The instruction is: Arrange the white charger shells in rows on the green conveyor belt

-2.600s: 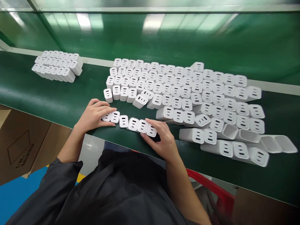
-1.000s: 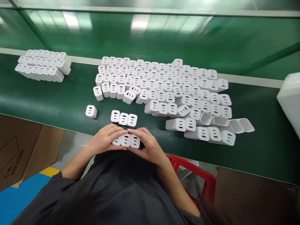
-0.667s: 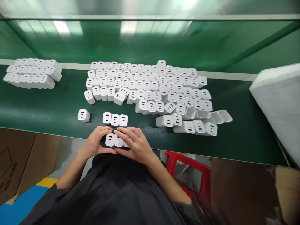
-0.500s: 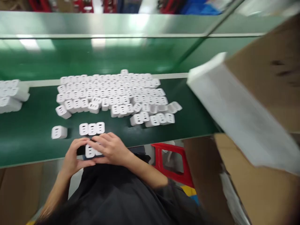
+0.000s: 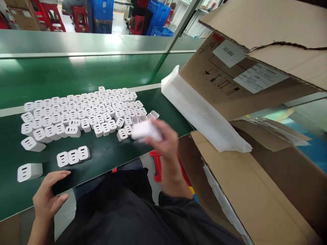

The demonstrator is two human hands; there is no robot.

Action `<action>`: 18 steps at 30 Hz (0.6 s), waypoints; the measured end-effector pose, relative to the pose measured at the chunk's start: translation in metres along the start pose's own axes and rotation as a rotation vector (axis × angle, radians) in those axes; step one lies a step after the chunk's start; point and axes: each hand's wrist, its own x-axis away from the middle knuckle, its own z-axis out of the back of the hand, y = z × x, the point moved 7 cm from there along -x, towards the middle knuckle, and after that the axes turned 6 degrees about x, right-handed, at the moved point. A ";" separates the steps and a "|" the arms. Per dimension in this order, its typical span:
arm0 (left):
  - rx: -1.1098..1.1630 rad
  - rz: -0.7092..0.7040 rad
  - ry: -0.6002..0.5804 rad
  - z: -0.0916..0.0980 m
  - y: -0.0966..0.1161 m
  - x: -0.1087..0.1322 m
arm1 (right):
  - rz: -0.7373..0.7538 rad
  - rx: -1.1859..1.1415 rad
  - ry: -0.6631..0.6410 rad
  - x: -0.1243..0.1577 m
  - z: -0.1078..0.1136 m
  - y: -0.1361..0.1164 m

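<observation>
My right hand [image 5: 166, 137], blurred by motion, is closed around white charger blocks [image 5: 145, 131] at the right end of the rows; I cannot tell how many. My left hand [image 5: 51, 192] is at the table's front edge, thumb and fingers apart, holding nothing. Just beyond its fingertips stands a short row of three white chargers [image 5: 73, 157] with dark slots facing up. To their left a single charger [image 5: 30, 172] lies apart. Many more chargers [image 5: 76, 109] fill several packed rows behind. A few pieces near my right hand [image 5: 143, 118] show plain faces without slots.
The green table [image 5: 109, 158] has a raised ledge [image 5: 84, 69] along its back. At right, a large open cardboard box [image 5: 230, 190] stands against the table, white foam sheet [image 5: 199, 105] draped over its side. A red stool [image 5: 156, 166] is below; crates and stools are beyond.
My hands have separated. The right one has swung right, away from the chargers' spot between both hands, which are gone from there. My left hand has opened. The view has turned right.
</observation>
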 end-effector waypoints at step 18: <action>-0.407 -0.097 0.042 -0.008 0.018 -0.014 | -0.189 0.620 0.159 -0.046 0.033 0.188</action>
